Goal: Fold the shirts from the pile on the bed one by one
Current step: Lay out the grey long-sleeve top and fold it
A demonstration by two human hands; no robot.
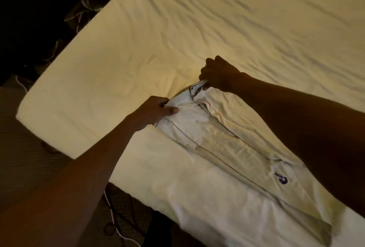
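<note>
Several cables (111, 211) (white, dark) beside bed (177, 29)

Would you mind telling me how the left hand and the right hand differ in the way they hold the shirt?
The left hand pinches the shirt at its shoulder edge, thumb flat on top; the right hand bunches the collar in curled fingers. The left hand is nearer the side edge of the bed, the right hand farther in. Both grip the shirt's top end.

one head-worn view, looks forward and steeply down onto bed (197, 29), close above it, frame tilted
</note>
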